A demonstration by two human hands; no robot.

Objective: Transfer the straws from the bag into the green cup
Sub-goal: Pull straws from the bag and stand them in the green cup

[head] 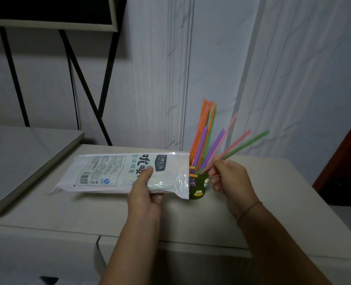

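Head | left hand (pixel 144 194) grips bag (pixel 127 173) (lying lengthwise, mouth rightward) | right hand (pixel 230 177) pinches straws (pixel 242 144) angled up-right

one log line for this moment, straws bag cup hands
left hand: holds bag | right hand: pinching straws over green cup | cup: many straws standing | step: inserting

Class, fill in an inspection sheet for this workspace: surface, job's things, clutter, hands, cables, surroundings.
Surface: pale cabinet top.
Job's things: green cup upright, many straws standing in it; white bag lifted beside it.
Clutter: grey board on the left.
Hands: left hand grips the bag; right hand pinches a few straws.
Cables: black cable down the wall.
Surroundings: marbled wall, black frame.
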